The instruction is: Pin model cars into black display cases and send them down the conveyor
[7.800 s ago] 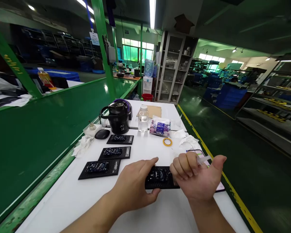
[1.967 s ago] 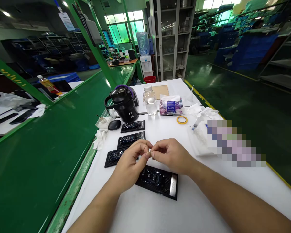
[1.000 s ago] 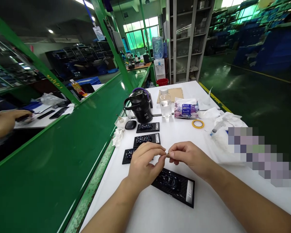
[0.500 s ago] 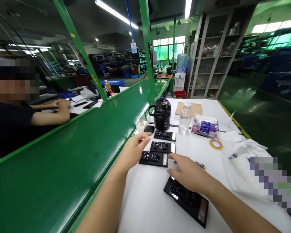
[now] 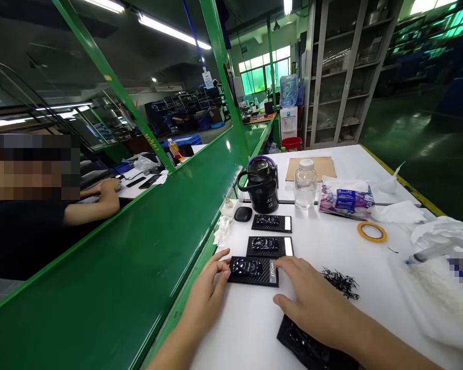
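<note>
A black carbon-patterned plaque (image 5: 254, 281) bearing a small dark model car (image 5: 246, 266) lies flat on the white table, between my two hands. My left hand (image 5: 206, 293) is at its left end, fingers bent and thumb a little apart. At its silver-white label end is my right hand (image 5: 312, 300), index finger and thumb spread. Whether the fingertips press on the plaque's ends I cannot tell. Beyond it lie a second plaque (image 5: 282, 252) and a third plaque (image 5: 280, 226), each with a car. Under my right hand and forearm, a larger black plaque (image 5: 303, 341) is partly hidden.
A green partition (image 5: 146, 272) runs along the left, with a co-worker's arm (image 5: 96, 205) beyond. Farther back stand a black jug (image 5: 263, 192) and clear bottle (image 5: 305, 187), near a mouse (image 5: 243, 214). Rightward are black strips (image 5: 341, 283), yellow tape (image 5: 372, 232) and a tissue pack (image 5: 345, 200).
My left hand has come down and nearer, to the left end of the nearest plaque. My right hand stays by its label end. The view has shifted, showing more black strips.
</note>
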{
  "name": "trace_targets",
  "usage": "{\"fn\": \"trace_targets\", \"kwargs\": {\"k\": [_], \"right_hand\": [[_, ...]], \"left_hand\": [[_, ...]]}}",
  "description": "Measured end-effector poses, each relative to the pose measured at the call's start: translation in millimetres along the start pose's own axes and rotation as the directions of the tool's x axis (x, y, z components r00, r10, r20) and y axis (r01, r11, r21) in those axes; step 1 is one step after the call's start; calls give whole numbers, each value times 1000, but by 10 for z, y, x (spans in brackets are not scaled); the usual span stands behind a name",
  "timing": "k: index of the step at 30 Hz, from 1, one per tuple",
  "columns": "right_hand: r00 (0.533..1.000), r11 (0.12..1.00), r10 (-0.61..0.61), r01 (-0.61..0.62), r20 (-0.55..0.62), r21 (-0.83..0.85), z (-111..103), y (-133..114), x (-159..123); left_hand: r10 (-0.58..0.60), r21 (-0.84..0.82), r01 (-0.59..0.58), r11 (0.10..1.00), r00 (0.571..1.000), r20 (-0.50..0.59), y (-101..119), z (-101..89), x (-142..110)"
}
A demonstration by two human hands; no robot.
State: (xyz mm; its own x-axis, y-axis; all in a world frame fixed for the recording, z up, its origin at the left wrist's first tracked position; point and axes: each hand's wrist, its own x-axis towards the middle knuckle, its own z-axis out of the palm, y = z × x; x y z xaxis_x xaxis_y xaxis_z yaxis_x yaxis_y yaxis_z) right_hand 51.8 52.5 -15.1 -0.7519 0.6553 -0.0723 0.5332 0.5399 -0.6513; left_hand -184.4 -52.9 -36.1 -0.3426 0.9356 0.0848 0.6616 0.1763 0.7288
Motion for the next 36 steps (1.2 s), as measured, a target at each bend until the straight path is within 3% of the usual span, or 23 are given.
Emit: {"fn": "trace_targets", "kwargs": {"k": [5,9,12,17,21,25,28,32,36], "right_hand": [[999,1000,-16,15,36,22,3,16,22],[995,999,16,-19,100,34,70,34,25],[992,999,-28,23,126,44,185,100,36],[994,994,-105,106,38,-26,370,263,86],[983,980,-184,182,-15,-84,436,288,136],[984,972,-175,170,-18,-161,432,194,158],[989,972,-140,146,44,-182,366,72,130],[996,962,-43,63,83,-264,226,-147,67],[998,939,-62,67,25,-338,166,-347,62]], "left_hand": [[42,79,-45,996,998,47,-14,-24,-27],[17,90,-17,996,1000,2,-59,-12,-25],[3,111,0,994,1000,-22,-55,0,-15],[-5,147,19,989,995,-95,-46,7,10],[82,243,-66,968,995,-57,-143,1,29],[122,270,-101,958,991,-64,-224,14,35],[131,253,-115,961,990,-48,-216,32,38],[134,201,-127,971,991,-23,-116,46,40],[151,180,-151,972,988,13,38,46,7]]}}
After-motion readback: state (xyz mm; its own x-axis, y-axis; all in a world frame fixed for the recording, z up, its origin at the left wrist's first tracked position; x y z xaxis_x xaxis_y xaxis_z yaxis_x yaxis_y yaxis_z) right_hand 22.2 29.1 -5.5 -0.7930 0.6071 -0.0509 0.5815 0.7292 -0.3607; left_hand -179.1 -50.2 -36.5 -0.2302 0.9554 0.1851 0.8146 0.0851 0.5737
